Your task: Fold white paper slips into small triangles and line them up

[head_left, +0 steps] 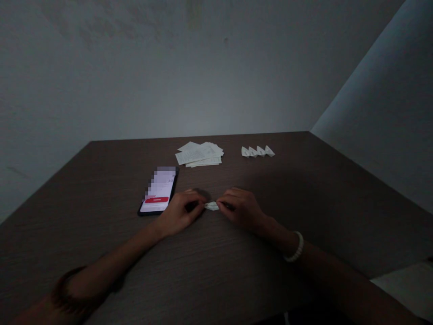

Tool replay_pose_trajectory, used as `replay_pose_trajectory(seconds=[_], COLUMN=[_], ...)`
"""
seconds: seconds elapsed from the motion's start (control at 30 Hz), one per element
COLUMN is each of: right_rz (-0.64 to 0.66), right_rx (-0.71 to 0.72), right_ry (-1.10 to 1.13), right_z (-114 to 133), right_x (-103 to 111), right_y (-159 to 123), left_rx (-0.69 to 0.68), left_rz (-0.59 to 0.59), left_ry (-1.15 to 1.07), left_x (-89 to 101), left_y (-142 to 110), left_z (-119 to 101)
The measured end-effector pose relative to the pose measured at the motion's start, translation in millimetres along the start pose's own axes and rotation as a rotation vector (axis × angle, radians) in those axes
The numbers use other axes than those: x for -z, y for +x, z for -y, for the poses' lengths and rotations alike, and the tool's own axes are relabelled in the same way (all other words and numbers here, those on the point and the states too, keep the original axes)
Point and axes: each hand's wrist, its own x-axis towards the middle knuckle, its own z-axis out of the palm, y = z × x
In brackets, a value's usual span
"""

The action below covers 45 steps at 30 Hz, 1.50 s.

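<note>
Room: we look down on a dark wood-grain table set into a corner of two plain pale walls, under dim light.
Left hand: we see it resting on the table with its fingers curled in, pinching the left end of a small folded paper piece.
Right hand: it lies opposite, fingers curled the same way and pinching the right end; a pale bead bracelet sits on its wrist.
Paper piece: it lies low on the table between the two sets of fingertips, near the table's middle; we cannot tell its exact fold in this light.
Key relation: its long axis runs left to right, straight from one grip to the other, and we judge both hands equally near, each holding one end.
Phone: just beside the left hand on its far left side, screen lit, lying flat.
Paper stack: loose flat sheets, well apart toward the far edge.
Folded shapes: a short row of small finished paper pieces touching one another, right of the stack and well apart from the hands.
</note>
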Motion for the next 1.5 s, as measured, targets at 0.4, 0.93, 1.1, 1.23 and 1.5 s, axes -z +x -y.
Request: replay_pose_trajectory(seconds=[0.4, 0.93, 1.1, 1.23, 1.5], right_rz=[0.142, 0.038, 0.012, -0.009, -0.034], right_rx=[0.027, -0.176, -0.225, -0.270, -0.282], right_ry=[-0.055, 0.162, 0.168, 0.225, 0.238], right_z=[-1.7, 2.2, 2.4, 0.5, -2.1], right_x=[7.2, 1.8, 0.1, -1.2, -3.6], right_y=[-2.8, -2.0, -1.4, -1.0, -1.9], left_rx=[0.008, -0.151, -0.217, -0.195, -0.105], left_rz=[-0.130, -0.174, -0.213, -0.240, -0.361], left_ry=[0.121, 0.344, 0.367, 0.366, 0.302], left_x=[-4.4, -7.8, -8.7, -11.5, -15.3], left_y=[-3.1, -9.5, -11.4, -9.7, -4.5], left_z=[6.3, 5.4, 4.6, 2.1, -5.0])
